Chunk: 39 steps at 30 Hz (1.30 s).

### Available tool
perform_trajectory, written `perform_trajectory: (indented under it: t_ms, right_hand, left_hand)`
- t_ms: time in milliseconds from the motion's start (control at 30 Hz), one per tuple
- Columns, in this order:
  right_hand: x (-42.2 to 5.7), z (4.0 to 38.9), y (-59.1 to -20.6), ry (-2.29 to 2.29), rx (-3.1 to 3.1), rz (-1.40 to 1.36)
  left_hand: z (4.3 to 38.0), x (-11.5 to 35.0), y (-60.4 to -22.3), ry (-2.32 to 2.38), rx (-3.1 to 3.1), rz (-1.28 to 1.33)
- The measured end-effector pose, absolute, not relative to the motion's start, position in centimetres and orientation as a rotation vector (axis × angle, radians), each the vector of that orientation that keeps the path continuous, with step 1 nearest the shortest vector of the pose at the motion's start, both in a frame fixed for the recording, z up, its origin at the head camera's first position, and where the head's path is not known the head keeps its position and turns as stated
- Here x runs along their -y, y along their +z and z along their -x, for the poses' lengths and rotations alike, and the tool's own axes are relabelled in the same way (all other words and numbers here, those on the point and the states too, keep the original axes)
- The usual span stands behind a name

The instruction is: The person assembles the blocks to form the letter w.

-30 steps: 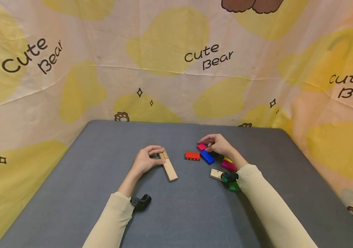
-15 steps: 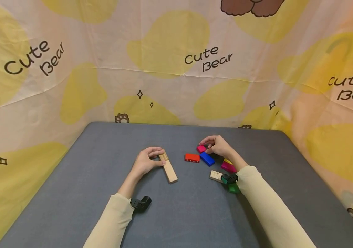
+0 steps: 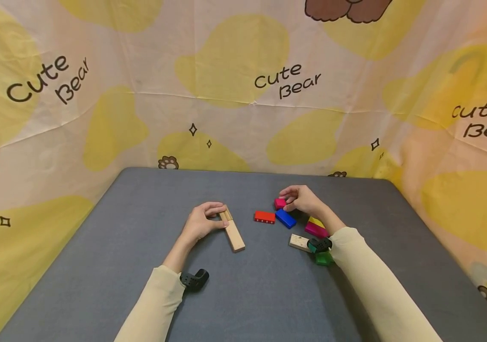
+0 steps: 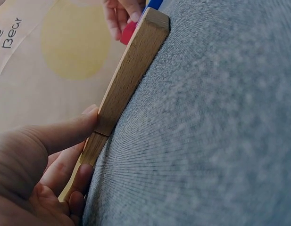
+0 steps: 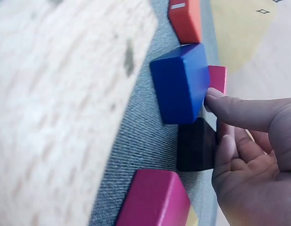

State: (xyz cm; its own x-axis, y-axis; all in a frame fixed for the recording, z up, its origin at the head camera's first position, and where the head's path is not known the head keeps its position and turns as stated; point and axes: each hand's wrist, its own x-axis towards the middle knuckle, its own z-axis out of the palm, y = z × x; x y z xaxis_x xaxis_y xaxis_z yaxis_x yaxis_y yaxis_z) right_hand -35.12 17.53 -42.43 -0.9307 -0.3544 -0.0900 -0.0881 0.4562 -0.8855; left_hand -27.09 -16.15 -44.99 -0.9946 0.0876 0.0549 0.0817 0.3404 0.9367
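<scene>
My left hand (image 3: 200,222) grips the far end of two wooden blocks laid end to end, a long plain block (image 3: 235,237) and a smaller block (image 4: 94,148). In the left wrist view the thumb presses beside their joint, with curled fingers at the smaller block. My right hand (image 3: 305,200) pinches a pink block (image 3: 279,203) behind a blue block (image 3: 286,218). The right wrist view has the thumb tip right by the blue block's edge and the pink block (image 5: 218,77) partly hidden. A black block (image 5: 197,146) lies below the blue one there.
A red block (image 3: 264,217) with white marks lies left of the blue one. Under the right forearm are a magenta block (image 3: 316,230), a yellow block (image 3: 316,222), a speckled wooden block (image 3: 299,242) and a green block (image 3: 323,259). Printed cloth (image 3: 226,152) stands behind the grey table (image 3: 243,294).
The right hand has shifted slightly right, and the pink block has moved and turned a little with it. The left hand and its wooden blocks stay in place.
</scene>
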Motion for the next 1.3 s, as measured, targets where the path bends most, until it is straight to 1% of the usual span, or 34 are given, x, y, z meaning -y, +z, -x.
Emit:
perform_trajectory:
  t_ms: [300,500,767,1100,1300]
  right_hand:
    - [-17.3,34.1,-41.7,-1.483,-2.484,0.326]
    - [-16.5,32.9,-41.5,-1.537,-2.480,0.345]
    - [-14.9,30.4,-41.0,-1.616,-2.448,0.378]
    - [-13.4,27.0,-41.5,-1.778,-2.353,0.276]
    - [-12.2,24.7,-41.6,-1.762,-2.294,0.343]
  left_hand:
    - [27.2,16.3,-45.2,1.791,-2.572,-0.156]
    - [27.0,16.2,-45.2,1.793,-2.573,-0.152]
    - [26.8,16.2,-45.2,1.809,-2.562,-0.162]
    - [26.8,16.1,-45.2,1.821,-2.552,-0.166]
    - [27.0,16.1,-45.2,1.819,-2.560,-0.177]
